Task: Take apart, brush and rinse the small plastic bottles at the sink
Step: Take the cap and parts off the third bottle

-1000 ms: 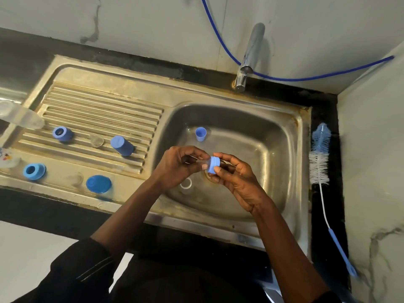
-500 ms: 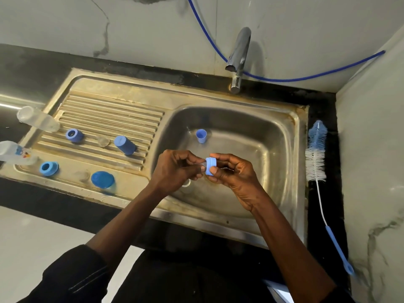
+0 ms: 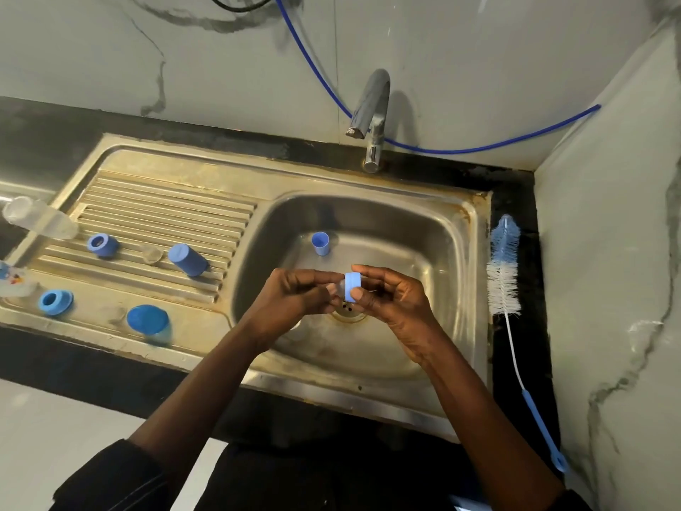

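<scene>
Over the sink basin [image 3: 435,230], both hands meet on one small part. My right hand [image 3: 390,300] pinches a blue screw ring [image 3: 352,286]. My left hand [image 3: 294,298] grips the clear teat [image 3: 341,289] that sticks out of the ring's left side. A small blue cap [image 3: 320,243] stands in the basin behind them. On the drainboard [image 3: 166,212] lie a blue ring [image 3: 101,244], a blue cap [image 3: 188,260], a clear teat [image 3: 152,255], another blue ring [image 3: 55,302] and a blue-lidded clear cup [image 3: 147,320]. Two clear bottles, one [image 3: 37,219] above the other [image 3: 14,284], lie at the left edge.
A blue-and-white bottle brush [image 3: 503,274] lies on the black counter right of the sink. The chrome tap [image 3: 372,116] stands behind the basin, with a blue hose [image 3: 479,149] along the wall. The drain [image 3: 348,313] sits just under my hands.
Both hands have stayed together over the drain, turning the blue ring and teat slightly. The camera has tilted, so the whole scene sits lower in view.
</scene>
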